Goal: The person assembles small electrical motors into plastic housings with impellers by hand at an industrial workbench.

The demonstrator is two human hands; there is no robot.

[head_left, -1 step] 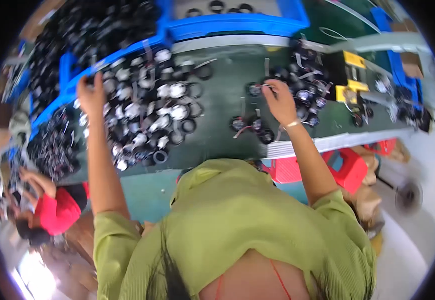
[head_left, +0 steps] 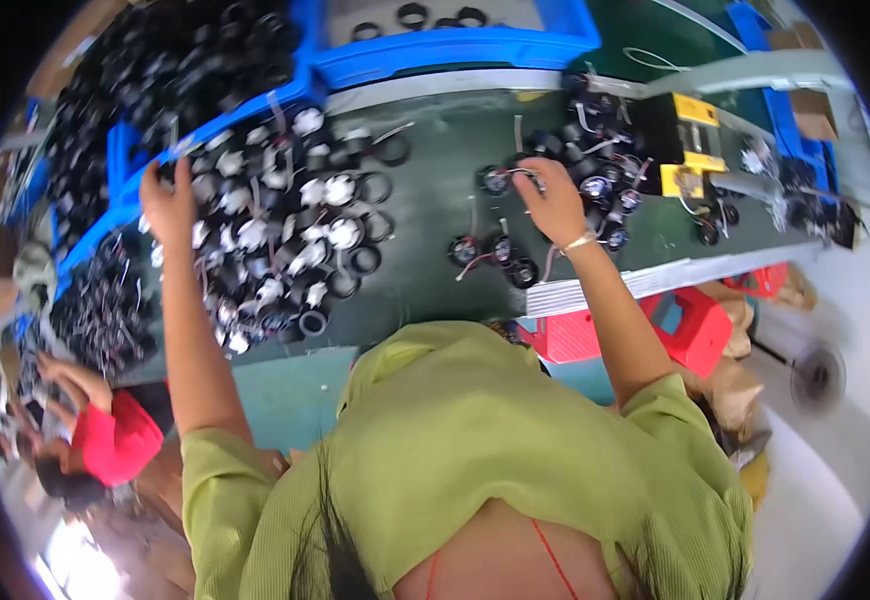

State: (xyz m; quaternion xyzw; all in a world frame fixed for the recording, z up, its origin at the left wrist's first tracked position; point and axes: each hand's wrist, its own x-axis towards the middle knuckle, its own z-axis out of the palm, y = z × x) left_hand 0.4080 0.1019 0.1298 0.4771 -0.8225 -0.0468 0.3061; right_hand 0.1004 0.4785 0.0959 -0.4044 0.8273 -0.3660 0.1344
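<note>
Got a dark round part [head_left: 494,181] with a shiny middle and thin wires [head_left: 514,172], just left of the right hand [head_left: 556,207], over the green table [head_left: 425,210]. Can't tell if pinching, with fingers curled. On the left hand [head_left: 169,212], finger and thumb apart, by the blue tray [head_left: 245,111].

Left hand [head_left: 167,207] at upper left beside black-and-white parts [head_left: 341,189]; right hand [head_left: 557,207], right of centre, near wired part [head_left: 495,180]
</note>
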